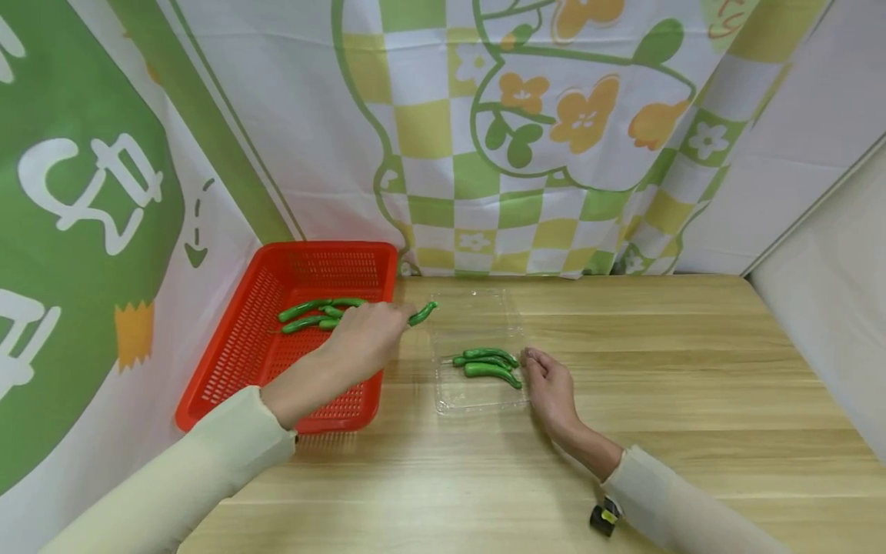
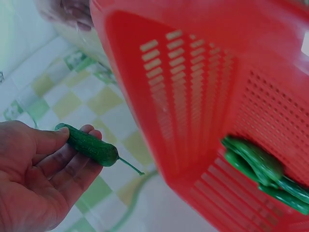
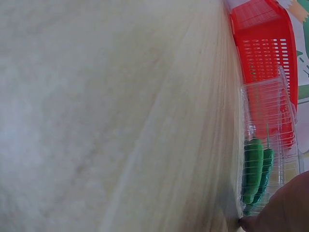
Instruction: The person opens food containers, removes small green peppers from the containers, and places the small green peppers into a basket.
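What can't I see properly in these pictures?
- Head view: how many green peppers lie in the red basket; the left grip blocks part.
- Left wrist view: some basket peppers' ends; the right edge cuts them off.
- Right wrist view: most of the right grip; the bottom right corner cuts it off.
- Head view: what the black thing is; too small.

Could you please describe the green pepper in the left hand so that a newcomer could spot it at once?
In the head view, find the red basket at the wooden table's left. Near its right side, the left hand holds a green pepper. Unlike the peppers lying in the basket and in the clear box, this one is held aloft.
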{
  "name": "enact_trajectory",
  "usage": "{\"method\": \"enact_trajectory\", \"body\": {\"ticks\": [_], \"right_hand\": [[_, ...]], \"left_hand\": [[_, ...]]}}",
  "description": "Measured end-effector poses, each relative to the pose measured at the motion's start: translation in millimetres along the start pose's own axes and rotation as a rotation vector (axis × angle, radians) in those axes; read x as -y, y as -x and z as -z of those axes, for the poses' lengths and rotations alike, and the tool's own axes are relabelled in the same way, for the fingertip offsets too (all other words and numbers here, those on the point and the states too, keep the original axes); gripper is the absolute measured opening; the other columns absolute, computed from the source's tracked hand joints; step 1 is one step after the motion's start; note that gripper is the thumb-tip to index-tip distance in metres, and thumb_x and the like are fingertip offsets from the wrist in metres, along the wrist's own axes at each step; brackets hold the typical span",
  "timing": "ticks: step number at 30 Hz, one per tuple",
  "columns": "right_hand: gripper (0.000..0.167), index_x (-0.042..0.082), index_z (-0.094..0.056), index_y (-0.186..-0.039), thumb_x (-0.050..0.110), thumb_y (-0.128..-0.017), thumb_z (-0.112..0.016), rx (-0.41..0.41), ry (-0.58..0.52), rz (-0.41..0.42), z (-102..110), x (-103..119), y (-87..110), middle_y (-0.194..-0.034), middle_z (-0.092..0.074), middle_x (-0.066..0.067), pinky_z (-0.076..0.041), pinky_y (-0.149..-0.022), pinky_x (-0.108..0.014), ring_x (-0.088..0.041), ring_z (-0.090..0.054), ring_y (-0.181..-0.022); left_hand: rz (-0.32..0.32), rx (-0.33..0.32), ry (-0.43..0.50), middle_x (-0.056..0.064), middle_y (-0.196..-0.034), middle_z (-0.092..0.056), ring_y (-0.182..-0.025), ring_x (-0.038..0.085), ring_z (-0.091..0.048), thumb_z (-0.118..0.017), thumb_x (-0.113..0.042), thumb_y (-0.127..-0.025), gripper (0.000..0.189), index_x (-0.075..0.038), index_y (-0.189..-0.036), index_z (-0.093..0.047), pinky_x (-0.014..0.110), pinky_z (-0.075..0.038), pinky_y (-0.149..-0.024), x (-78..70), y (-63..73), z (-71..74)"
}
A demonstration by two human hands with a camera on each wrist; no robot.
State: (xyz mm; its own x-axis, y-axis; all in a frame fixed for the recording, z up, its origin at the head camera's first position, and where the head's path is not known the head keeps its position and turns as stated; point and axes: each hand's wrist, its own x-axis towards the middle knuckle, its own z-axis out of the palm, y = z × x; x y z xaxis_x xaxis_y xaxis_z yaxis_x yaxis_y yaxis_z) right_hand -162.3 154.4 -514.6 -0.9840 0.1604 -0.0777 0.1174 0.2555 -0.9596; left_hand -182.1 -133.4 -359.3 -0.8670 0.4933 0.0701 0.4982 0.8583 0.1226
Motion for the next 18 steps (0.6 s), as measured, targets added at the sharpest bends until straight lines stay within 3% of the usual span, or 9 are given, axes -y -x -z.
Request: {"method": "enact_trajectory", "body": {"ticks": [3,9,18], "right_hand": [[0.037,-0.009,-0.059,-0.142,0.006,-0.11,-0.05,0.005,0.006,0.0,0,-1,-0.6,-0.142,-0.064,-0.023,-0.049,-0.085,-0.009,-0.025,-0.063,-0.119],[0.037,-0.009,-0.059,-0.142,0.007,-0.11,-0.05,0.01,-0.012,0.001,1,2,-1.3,-0.142,-0.064,-0.023,-0.048,-0.08,-0.008,-0.027,-0.063,-0.116],[0.037,-0.009,-0.059,-0.142,0.007,-0.11,-0.05,0.01,-0.023,-0.007,1,1,-0.5,-0.142,-0.064,-0.023,-0.048,-0.077,-0.009,-0.026,-0.064,-0.111]], "left_hand": [[0.027,-0.03,0.014,0.005,-0.073,-0.064,-0.058,0.019,-0.057,-0.067,0.009,-0.095,0.014,-0.004,-0.099,-0.068,0.032,-0.046,-0.045,12.6,2.6,2.4],[0.075,-0.074,0.009,0.005,-0.069,-0.06,-0.055,0.021,-0.057,-0.07,0.003,-0.097,0.007,-0.003,-0.098,-0.066,0.036,-0.048,-0.045,32.6,5.9,8.2],[0.146,-0.019,-0.007,0.005,-0.07,-0.059,-0.057,0.022,-0.054,-0.073,-0.001,-0.097,0.007,-0.003,-0.102,-0.068,0.036,-0.045,-0.045,59.2,8.8,6.8]]}}
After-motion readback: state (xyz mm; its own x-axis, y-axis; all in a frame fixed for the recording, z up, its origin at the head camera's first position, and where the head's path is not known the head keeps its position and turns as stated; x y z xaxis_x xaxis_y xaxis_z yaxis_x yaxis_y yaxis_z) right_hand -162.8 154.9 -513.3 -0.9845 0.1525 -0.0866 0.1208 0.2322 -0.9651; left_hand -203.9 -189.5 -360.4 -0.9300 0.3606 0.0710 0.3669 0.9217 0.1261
